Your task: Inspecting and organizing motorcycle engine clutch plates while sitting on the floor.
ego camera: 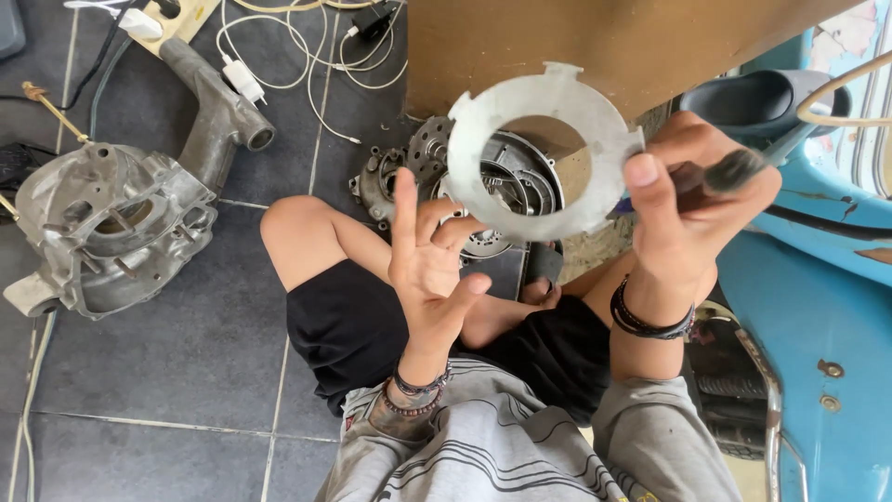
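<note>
A flat grey metal ring plate (595, 125) with small tabs on its rim is held up in front of the camera. My right hand (683, 214) pinches its right edge with the thumb and also grips a dark-handled tool (739, 169). Just below and left of the ring, my left hand (429, 270) is raised with fingers spread, its fingertips near the ring's lower edge; whether they touch it is unclear. Behind the ring, a round clutch assembly (506, 200) lies on the floor between my knees.
A grey engine casing (111, 228) with a long arm lies on the dark tiled floor (186, 353) at left. White cables and a charger (243, 82) are behind it. A wooden board (595, 37) stands ahead. A blue scooter body (818, 307) fills the right side.
</note>
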